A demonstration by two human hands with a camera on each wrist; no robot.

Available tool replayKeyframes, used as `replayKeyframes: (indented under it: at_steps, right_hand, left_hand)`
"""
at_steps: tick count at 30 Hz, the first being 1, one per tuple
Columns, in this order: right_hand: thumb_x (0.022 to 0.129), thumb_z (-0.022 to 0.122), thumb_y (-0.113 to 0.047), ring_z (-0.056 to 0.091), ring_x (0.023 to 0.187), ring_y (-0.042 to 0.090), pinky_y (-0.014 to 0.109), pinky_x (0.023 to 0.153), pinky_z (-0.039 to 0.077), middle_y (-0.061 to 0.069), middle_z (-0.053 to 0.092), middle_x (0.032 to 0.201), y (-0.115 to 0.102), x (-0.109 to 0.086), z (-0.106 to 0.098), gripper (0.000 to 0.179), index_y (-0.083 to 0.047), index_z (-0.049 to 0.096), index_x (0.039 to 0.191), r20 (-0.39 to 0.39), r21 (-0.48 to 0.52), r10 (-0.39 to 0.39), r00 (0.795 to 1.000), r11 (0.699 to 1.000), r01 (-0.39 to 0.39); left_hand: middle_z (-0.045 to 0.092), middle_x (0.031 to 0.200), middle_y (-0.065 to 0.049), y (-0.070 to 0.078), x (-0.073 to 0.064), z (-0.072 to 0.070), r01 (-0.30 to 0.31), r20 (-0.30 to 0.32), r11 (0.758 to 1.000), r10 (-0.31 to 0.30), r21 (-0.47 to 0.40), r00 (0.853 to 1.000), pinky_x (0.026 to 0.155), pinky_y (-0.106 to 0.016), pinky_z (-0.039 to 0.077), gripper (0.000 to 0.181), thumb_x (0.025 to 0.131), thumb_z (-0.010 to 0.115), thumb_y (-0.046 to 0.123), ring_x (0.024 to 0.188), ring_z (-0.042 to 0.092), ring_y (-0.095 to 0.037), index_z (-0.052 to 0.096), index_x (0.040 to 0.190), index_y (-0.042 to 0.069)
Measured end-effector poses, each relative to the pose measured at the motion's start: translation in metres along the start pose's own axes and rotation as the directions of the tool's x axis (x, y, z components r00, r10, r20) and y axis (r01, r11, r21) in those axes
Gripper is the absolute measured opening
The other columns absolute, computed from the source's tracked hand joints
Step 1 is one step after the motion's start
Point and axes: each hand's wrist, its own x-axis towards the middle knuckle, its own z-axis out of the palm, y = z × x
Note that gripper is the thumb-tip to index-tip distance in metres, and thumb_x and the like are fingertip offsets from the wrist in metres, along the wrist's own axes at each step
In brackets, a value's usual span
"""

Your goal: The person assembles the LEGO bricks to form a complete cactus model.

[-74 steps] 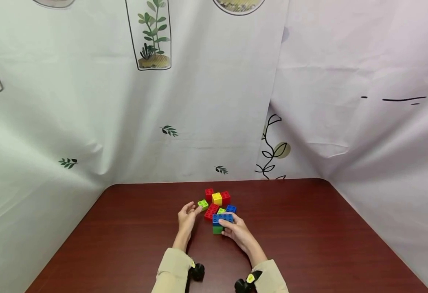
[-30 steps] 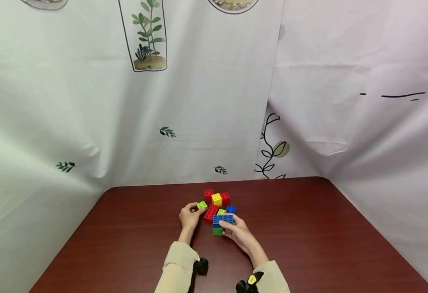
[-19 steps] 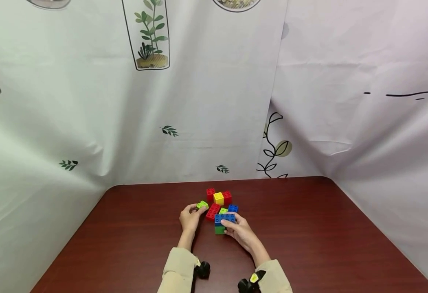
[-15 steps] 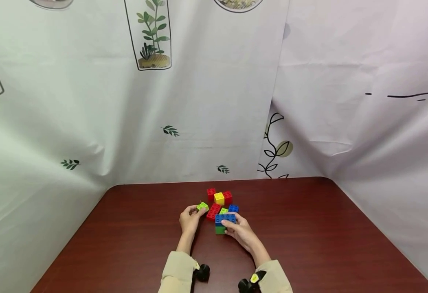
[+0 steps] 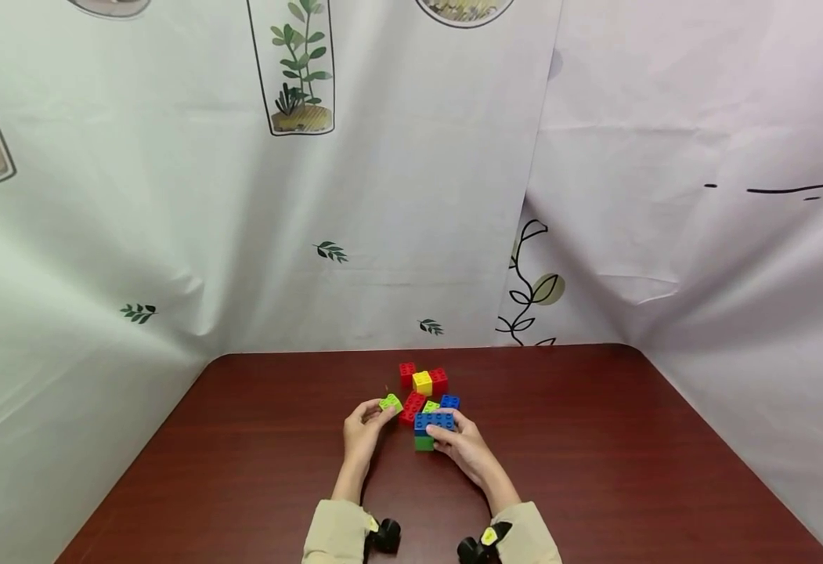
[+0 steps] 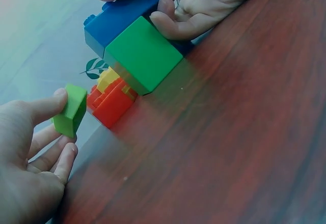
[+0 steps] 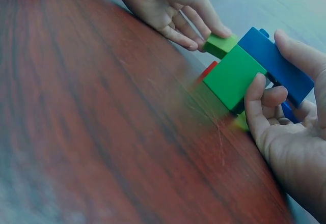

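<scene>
Between thumb and fingers, my left hand (image 5: 362, 435) pinches a lime-green toy building brick (image 5: 391, 403); its hollow underside tips into view in the left wrist view. My right hand (image 5: 463, 448) grips a long blue brick (image 5: 434, 421), thumb on its near side. Joined beneath the blue brick's left part is a green brick (image 7: 235, 78), its plain face turned to both wrist cameras. This pair stands just in front of a red brick (image 5: 413, 407), a second lime-green brick (image 5: 431, 406) and a smaller blue brick (image 5: 450, 402), partly covering them.
Farther back on the dark red-brown table (image 5: 256, 454), a yellow brick (image 5: 422, 383) sits between two red bricks, one at left (image 5: 407, 374) and one at right (image 5: 438, 381). A white printed cloth (image 5: 411, 196) hangs behind the table's far edge.
My left hand, at first apart from the lime-green brick, has closed its fingers on it, tilted it and drawn it slightly nearer. My right hand keeps holding the blue and green pair in place.
</scene>
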Motion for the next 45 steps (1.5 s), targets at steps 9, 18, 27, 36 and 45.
replayKeyframes:
  at_steps: [9, 18, 27, 36, 45]
  right_hand:
    - [0.091, 0.068, -0.015, 0.056, 0.084, 0.011, 0.021, 0.076, 0.052, -0.002, 0.056, 0.102, 0.000, 0.000, 0.001, 0.052, 0.003, 0.043, 0.132, -0.013, 0.017, -0.013, 1.000, 1.000, 0.013]
    - [0.091, 0.067, -0.015, 0.056, 0.091, 0.012, 0.020, 0.078, 0.052, 0.000, 0.054, 0.111, 0.001, 0.000, 0.001, 0.054, 0.003, 0.042, 0.135, -0.006, 0.005, -0.034, 0.999, 0.999, 0.034]
    - [0.093, 0.065, -0.014, 0.057, 0.091, 0.010, 0.019, 0.078, 0.051, 0.002, 0.056, 0.112, -0.001, -0.001, 0.002, 0.055, 0.006, 0.040, 0.137, -0.017, 0.000, -0.020, 1.000, 1.000, 0.020]
    - [0.091, 0.068, -0.015, 0.056, 0.093, 0.012, 0.021, 0.078, 0.052, 0.007, 0.054, 0.116, 0.000, -0.002, 0.002, 0.056, 0.007, 0.041, 0.135, -0.026, 0.005, -0.047, 0.999, 0.999, 0.047]
    - [0.088, 0.071, -0.015, 0.059, 0.099, 0.012, 0.019, 0.086, 0.053, 0.010, 0.056, 0.120, 0.002, -0.001, 0.002, 0.059, 0.008, 0.043, 0.134, -0.037, -0.027, -0.078, 0.996, 0.997, 0.077]
  left_hand:
    - [0.066, 0.107, -0.018, 0.002, -0.001, -0.001, 0.006, 0.039, 0.999, -0.004, -0.038, 0.999, 0.071, -0.013, 0.048, 0.039, 0.082, 0.078, 0.020, 0.088, 0.058, -0.012, 0.067, 0.112, -0.001]
    - [0.067, 0.108, -0.015, 0.004, -0.003, -0.002, -0.008, 0.086, 0.998, 0.013, -0.057, 0.996, 0.072, -0.013, 0.049, 0.039, 0.083, 0.078, 0.020, 0.089, 0.059, -0.012, 0.066, 0.113, -0.001]
    - [0.069, 0.109, -0.016, 0.008, -0.004, -0.005, 0.000, 0.163, 0.996, 0.015, -0.091, 0.986, 0.077, -0.015, 0.051, 0.039, 0.086, 0.074, 0.019, 0.095, 0.063, -0.013, 0.062, 0.116, -0.003]
    - [0.068, 0.093, 0.000, 0.011, -0.005, -0.007, 0.001, 0.149, 0.986, 0.025, -0.168, 0.989, 0.068, -0.019, 0.049, 0.035, 0.085, 0.072, 0.009, 0.079, 0.060, -0.003, 0.060, 0.114, -0.007]
    - [0.067, 0.092, 0.000, 0.017, -0.007, -0.006, -0.004, 0.207, 0.979, 0.047, -0.202, 0.977, 0.067, -0.023, 0.050, 0.034, 0.085, 0.073, 0.008, 0.075, 0.063, -0.003, 0.060, 0.111, -0.008]
